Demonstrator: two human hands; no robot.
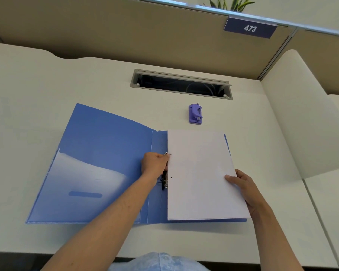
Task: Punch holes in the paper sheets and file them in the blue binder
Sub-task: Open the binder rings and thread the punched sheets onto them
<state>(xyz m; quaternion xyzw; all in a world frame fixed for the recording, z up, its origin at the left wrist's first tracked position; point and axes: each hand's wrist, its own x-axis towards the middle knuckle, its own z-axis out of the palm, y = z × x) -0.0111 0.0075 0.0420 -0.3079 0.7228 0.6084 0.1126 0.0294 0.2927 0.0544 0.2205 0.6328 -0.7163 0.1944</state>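
- The blue binder (98,153) lies open and flat on the white counter (47,79), its left cover showing a clear inner pocket and its spine running up the middle.
- A stack of white paper sheets (200,173) rests on the binder's right half, its left edge against the metal ring mechanism (165,180); one punched hole shows near that edge.
- The left hand (155,163) reaches across the spine, fingers curled and pinching the upper ring and the sheets' left edge together; exactly what the fingertips grip is hidden.
- The right hand (245,186) holds the right edge of the sheets, thumb on top and fingers under the stack.
- The purple hole punch (195,114) stands on the counter beyond the binder, apart from it, near a grey cable slot (181,84).
- A beige partition (125,32) behind the counter carries a blue plate (250,28) reading 473, with green leaves (231,2) above.
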